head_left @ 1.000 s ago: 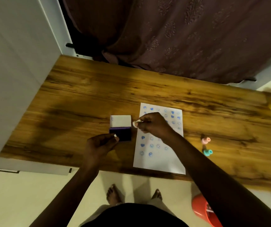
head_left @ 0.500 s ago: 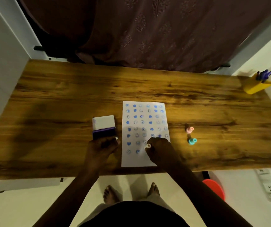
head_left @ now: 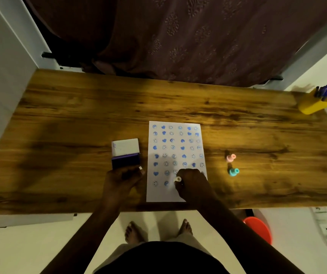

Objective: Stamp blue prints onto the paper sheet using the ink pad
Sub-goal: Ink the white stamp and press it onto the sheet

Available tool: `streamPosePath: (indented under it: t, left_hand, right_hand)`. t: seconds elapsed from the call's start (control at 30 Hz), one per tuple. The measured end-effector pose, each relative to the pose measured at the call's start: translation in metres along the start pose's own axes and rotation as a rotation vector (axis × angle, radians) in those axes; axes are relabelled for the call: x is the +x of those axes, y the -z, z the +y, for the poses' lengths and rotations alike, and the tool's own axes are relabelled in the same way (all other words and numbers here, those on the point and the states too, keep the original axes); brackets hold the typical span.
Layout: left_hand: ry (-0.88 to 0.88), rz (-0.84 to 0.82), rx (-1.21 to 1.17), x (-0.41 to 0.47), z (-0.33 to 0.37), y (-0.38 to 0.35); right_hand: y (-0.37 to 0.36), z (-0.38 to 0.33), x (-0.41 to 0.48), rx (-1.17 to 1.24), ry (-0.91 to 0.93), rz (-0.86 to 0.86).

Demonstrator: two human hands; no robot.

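A white paper sheet (head_left: 176, 153) lies on the wooden table (head_left: 79, 119), covered with rows of blue heart and smiley prints. My right hand (head_left: 192, 182) is closed on a small white stamp (head_left: 177, 179) and presses it down on the lower part of the sheet. The ink pad (head_left: 126, 155) sits left of the sheet, its white lid flipped up behind the dark blue base. My left hand (head_left: 122, 179) rests at the pad's near edge and holds it by the front.
A pink stamp (head_left: 230, 157) and a teal stamp (head_left: 233, 172) lie on the table right of the sheet. A yellow pen holder (head_left: 314, 104) stands at the far right corner. A curtain hangs behind the table. A red bucket (head_left: 259, 228) sits on the floor.
My right hand moved the stamp from the ink pad side down to the lower rows of the sheet, where it has stayed pressed. The left hand stays at the pad.
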State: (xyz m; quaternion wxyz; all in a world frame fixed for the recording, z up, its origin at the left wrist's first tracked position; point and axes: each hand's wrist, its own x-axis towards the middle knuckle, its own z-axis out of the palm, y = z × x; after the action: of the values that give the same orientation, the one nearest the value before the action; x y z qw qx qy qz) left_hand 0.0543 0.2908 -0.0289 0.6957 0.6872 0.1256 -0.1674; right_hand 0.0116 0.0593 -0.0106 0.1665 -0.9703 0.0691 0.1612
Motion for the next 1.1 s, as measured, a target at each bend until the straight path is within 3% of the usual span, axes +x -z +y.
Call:
streamPosePath:
  t: [0.43,0.63,0.77,0.87,1.1]
  left_hand:
    - [-0.105,-0.075,0.007,-0.01,0.029,-0.022]
    - [-0.127,-0.134,0.103,-0.012,0.04,-0.044]
    - [-0.118,-0.176,0.113,-0.014,0.042,-0.062]
    - [-0.108,-0.228,0.097,-0.018,0.047,-0.08]
    - [-0.23,-0.391,0.166,-0.032,0.058,-0.127]
  right_hand:
    - [0.003,-0.003,-0.003,0.092,-0.061,0.074]
    - [0.024,0.017,-0.002,0.293,-0.1,0.105]
    - [0.056,0.036,-0.011,0.775,-0.182,0.169]
    - [0.075,0.048,-0.023,1.041,-0.118,0.154]
    - [0.084,0.074,-0.046,1.203,-0.005,0.063]
